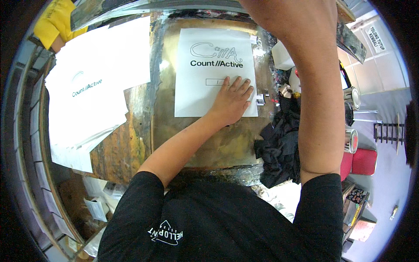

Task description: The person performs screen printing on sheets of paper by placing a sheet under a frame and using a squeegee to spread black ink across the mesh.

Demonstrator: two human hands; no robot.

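Note:
My left hand [231, 101] lies flat, fingers spread, on the lower right part of a white sheet of paper [190, 100]. Printed on that sheet are dark lettering, an outlined design and a small box partly under my fingertips. The paper rests on a stained, brownish board [205, 139]. My right arm [321, 109] reaches up past the board's right side and leaves the picture at the top, so the right hand is out of sight. Along the top edge, a stained frame [94, 19] is tilted up above the board; most of it is cut off.
Left of the board, a loose pile of white sheets [91, 113] covers much of the table, the top one printed. Crumpled black cloth [279, 137] sits at the right edge. Beyond my right arm stand metal cans [351, 140] and a red seat [364, 161]. A rack [37, 144] lines the far left.

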